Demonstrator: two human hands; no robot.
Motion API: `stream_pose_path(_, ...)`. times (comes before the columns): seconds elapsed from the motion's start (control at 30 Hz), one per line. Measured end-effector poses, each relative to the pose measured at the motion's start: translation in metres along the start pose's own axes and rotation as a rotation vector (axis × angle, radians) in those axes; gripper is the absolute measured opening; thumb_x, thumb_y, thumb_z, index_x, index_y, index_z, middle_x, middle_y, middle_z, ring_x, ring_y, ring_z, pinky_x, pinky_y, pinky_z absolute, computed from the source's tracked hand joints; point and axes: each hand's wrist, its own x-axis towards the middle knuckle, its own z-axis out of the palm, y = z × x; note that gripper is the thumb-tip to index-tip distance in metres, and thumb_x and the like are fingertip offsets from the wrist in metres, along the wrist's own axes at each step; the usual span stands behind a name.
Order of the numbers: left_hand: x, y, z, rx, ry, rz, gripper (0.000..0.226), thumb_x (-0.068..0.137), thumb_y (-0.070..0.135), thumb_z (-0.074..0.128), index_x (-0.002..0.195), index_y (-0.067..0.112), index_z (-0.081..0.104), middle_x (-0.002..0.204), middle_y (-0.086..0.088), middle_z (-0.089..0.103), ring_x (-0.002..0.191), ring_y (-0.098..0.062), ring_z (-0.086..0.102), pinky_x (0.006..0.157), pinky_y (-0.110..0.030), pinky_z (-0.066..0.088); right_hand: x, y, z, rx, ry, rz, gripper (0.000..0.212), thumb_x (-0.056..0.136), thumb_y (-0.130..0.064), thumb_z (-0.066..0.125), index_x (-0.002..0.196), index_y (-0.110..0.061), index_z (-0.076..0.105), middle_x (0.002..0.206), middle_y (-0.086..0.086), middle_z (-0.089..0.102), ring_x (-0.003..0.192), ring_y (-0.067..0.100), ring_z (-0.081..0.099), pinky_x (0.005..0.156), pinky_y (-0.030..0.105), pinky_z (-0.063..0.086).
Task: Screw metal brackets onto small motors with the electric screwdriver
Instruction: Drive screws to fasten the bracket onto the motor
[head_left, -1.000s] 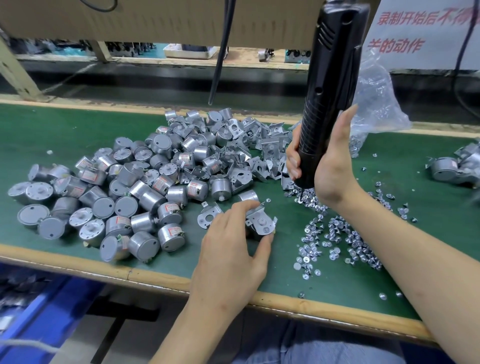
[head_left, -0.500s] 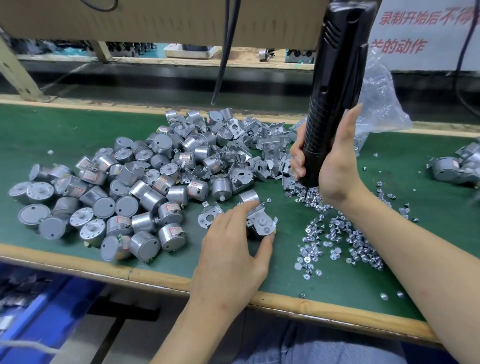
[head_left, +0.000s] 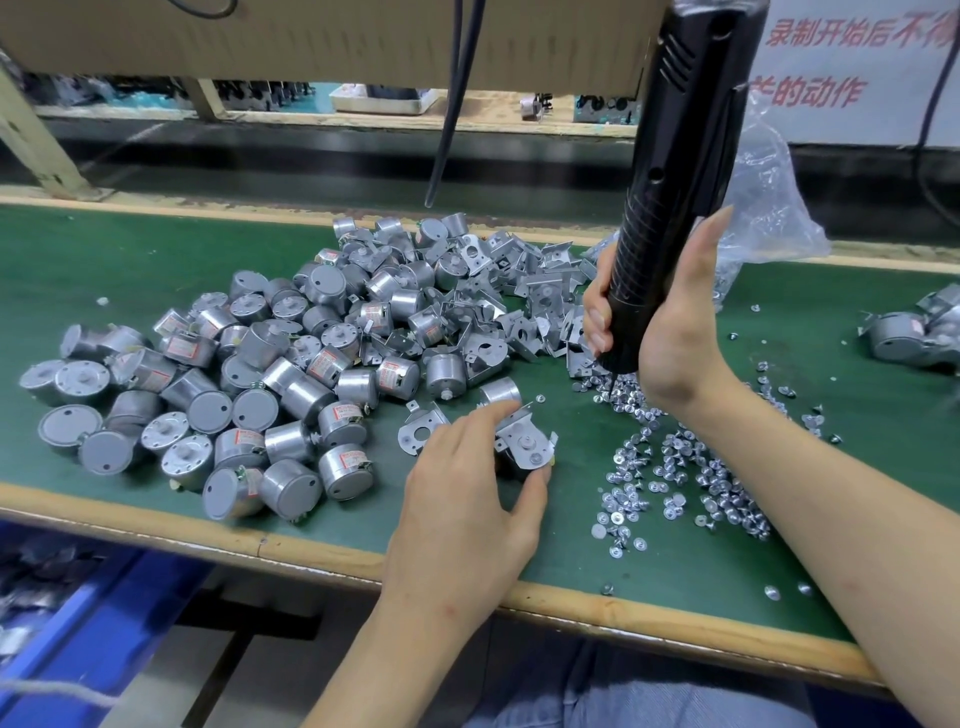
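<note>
**Station check: bracketed motor in left hand, driver upright in right**

Nearest, below the bench edge, is a blue bin (head_left: 78, 618); I cannot make out its contents.

On the green bench mat (head_left: 130, 260), my left hand (head_left: 457, 499) pinches one small motor (head_left: 524, 449) between thumb and curled fingers. A metal bracket sits on its top face, and its shaft points up towards me. A loose bracket (head_left: 418, 428) lies flat just left of it.

To the right, a scatter of screws (head_left: 675, 467) lies loose on the mat.

To the left is a heap of motors (head_left: 249, 395). Many carry labels with red print that is too small to read.

My right hand (head_left: 670, 332) is wrapped round the black electric screwdriver (head_left: 680, 156). Its long axis is near upright, with the top leaning right and the lower end down at the far edge of the screws.

Behind the motors is a pile of brackets (head_left: 519, 291). A few more motors (head_left: 904, 332) lie apart at the far right.

Further back is a crumpled clear plastic bag (head_left: 769, 208); its contents are unclear.

Farthest is a white sign (head_left: 857, 57) in red Chinese characters, cut off at the frame edge. It reads "录制开始后不…" and "…的动作".
</note>
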Motion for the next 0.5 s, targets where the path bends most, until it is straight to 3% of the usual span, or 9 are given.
stream_pose_path(0.2, 0.001, 0.001, 0.000, -0.004, -0.044, 0.004, 0.050, 0.085, 0.033, 0.072, 0.131, 0.023, 0.054, 0.122, 0.015, 0.061, 0.114, -0.009, 0.056, 0.098, -0.028, 0.044, 0.000, -0.001, 0.003, -0.015, -0.005, 0.016, 0.083, 0.062, -0.098, 0.041, 0.072, -0.016, 0.054, 0.056, 0.004, 0.049, 0.044, 0.022, 0.042, 0.049, 0.029, 0.041)
stream_pose_path(0.33, 0.001, -0.001, -0.002, -0.023, -0.064, 0.010, 0.048, 0.085, 0.034, 0.073, 0.129, 0.026, 0.054, 0.118, 0.019, 0.060, 0.108, -0.008, 0.056, 0.095, -0.029, 0.045, -0.002, -0.007, 0.005, -0.017, -0.016, 0.016, 0.084, 0.062, -0.097, 0.041, 0.073, -0.015, 0.053, 0.056, 0.004, 0.048, 0.046, 0.022, 0.042, 0.050, 0.029, 0.041)
stream_pose_path(0.5, 0.002, -0.004, -0.003, -0.015, -0.126, 0.034, 0.043, 0.084, 0.038, 0.073, 0.122, 0.034, 0.053, 0.103, 0.029, 0.052, 0.100, -0.003, 0.051, 0.087, -0.011, 0.035, -0.006, -0.021, 0.013, 0.045, -0.080, -0.006, 0.079, 0.066, -0.093, 0.035, 0.071, -0.016, 0.053, 0.054, 0.002, 0.048, 0.042, 0.021, 0.041, 0.048, 0.026, 0.039)
